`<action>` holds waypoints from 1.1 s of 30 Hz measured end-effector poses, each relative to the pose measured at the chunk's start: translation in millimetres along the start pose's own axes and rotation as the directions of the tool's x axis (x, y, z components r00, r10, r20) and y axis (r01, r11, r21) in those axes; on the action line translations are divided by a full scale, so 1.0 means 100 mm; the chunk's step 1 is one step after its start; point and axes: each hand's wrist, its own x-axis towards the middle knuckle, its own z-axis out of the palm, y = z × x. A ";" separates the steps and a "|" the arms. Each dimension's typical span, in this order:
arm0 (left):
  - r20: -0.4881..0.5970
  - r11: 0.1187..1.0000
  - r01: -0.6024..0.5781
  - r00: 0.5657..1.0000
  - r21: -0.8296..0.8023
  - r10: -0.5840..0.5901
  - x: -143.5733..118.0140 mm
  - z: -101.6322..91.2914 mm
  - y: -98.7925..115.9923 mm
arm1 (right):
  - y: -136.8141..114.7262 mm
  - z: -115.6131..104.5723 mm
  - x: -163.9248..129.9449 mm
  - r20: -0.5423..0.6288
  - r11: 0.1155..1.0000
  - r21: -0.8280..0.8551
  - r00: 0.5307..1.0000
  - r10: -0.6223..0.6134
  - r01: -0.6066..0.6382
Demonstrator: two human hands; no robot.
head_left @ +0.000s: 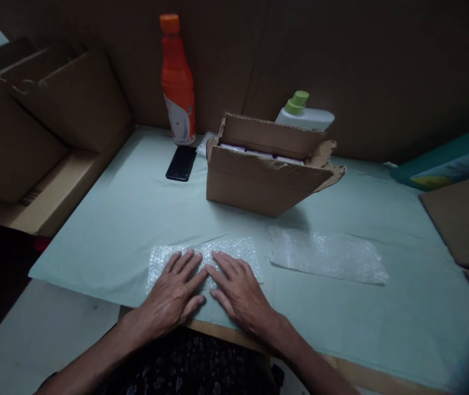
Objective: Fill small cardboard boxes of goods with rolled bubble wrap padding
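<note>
A sheet of bubble wrap (240,249) lies flat near the front edge of the table. My left hand (177,288) rests palm down on its left half, fingers stretched out and slightly spread. On the right half lies my right hand (238,288), also flat, its fingertips close to those of the left. A second strip of bubble wrap (327,255) lies apart, to the right. Behind both sheets stands an open cardboard box (255,181) with several pale, purple-edged packs (265,155) inside; only their tops show.
A black phone (181,163) lies by an orange bottle (178,82) at the back. Behind the box is a white bottle with a green cap (298,102). Cardboard cartons (70,99) stand at left; a green package (452,151) and cardboard (465,219) border the right.
</note>
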 end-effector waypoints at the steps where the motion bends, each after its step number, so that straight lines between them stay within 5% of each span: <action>1: 0.061 1.000 -0.008 0.998 0.010 0.008 -0.03 0.07 0.01 | 0.00 0.07 0.02 0.045 0.999 0.000 0.998 -0.042 0.042; 4: 0.090 0.999 0.028 0.996 -0.029 -0.026 -0.21 0.13 -0.10 | 0.22 0.06 -0.23 -0.037 0.997 -0.070 0.999 0.030 -0.033; 6: -0.033 0.993 0.110 0.993 -0.049 -0.112 -0.38 0.08 -0.20 | 0.42 -0.05 -0.47 -0.169 0.975 -0.112 0.971 0.170 -0.191; 9: -0.273 0.916 0.401 0.884 0.022 -0.381 -0.55 -0.01 -0.29 | 0.52 -0.17 -0.61 -0.261 0.926 -0.144 0.916 0.305 -0.349; 11: -0.303 0.817 0.568 0.799 0.097 -0.519 -0.59 -0.02 -0.30 | 0.46 -0.14 -0.51 -0.238 0.899 -0.193 0.908 0.346 -0.393; 13: -0.261 0.767 0.624 0.773 0.150 -0.578 -0.56 0.02 -0.28 | 0.36 -0.06 -0.32 -0.208 0.877 -0.229 0.901 0.380 -0.423; 18: -0.258 0.814 0.568 0.774 -0.118 -0.578 -0.46 0.13 -0.14 | 0.18 0.01 -0.05 -0.185 0.926 0.059 0.907 0.377 -0.373; 22: -0.312 0.738 0.485 0.691 -0.469 -0.652 -0.27 -0.13 -0.10 | 0.19 -0.41 -0.09 -0.201 0.873 0.390 0.899 0.390 -0.292; 24: -0.491 0.793 0.343 0.642 -0.503 -0.589 0.01 -0.42 -0.12 | 0.28 -0.78 -0.03 -0.347 0.884 0.414 0.859 0.376 -0.219; 27: -0.812 0.968 0.008 0.542 -0.251 -0.215 0.73 -0.94 -0.21 | 0.54 -1.38 0.24 -0.631 0.941 0.312 0.711 0.310 -0.133; 29: -0.820 0.995 -0.086 0.573 -0.046 0.011 1.32 -1.25 -0.29 | 0.79 -1.73 0.50 -0.723 0.964 0.201 0.638 0.266 -0.175; 30: -0.765 0.998 -0.062 0.643 -0.023 0.022 1.61 -1.37 -0.34 | 0.92 -1.86 0.63 -0.719 0.964 0.159 0.645 0.261 -0.213; 33: -0.470 0.996 0.074 0.882 0.054 -0.040 2.30 -1.58 -0.50 | 1.32 -2.10 0.95 -0.496 0.936 0.029 0.808 0.318 -0.350</action>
